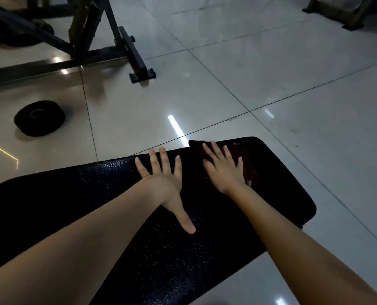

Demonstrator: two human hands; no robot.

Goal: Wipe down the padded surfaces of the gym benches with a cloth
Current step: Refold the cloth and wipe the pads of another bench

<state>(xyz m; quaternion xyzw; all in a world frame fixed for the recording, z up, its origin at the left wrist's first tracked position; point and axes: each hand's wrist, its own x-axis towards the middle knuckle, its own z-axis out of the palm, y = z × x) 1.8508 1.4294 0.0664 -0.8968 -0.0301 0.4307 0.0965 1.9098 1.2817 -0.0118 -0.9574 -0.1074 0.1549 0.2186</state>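
Tiled floor (271, 73), black bench (95, 194): left hand (163, 179) rests flat, fingers spread; right hand (223, 170), fingers straight, presses cloth (249, 166).

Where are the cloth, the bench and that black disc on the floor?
cloth (249, 157): head view, an uncovered part.
bench (108, 201): head view, bare padding.
disc (40, 118): head view, its middle.
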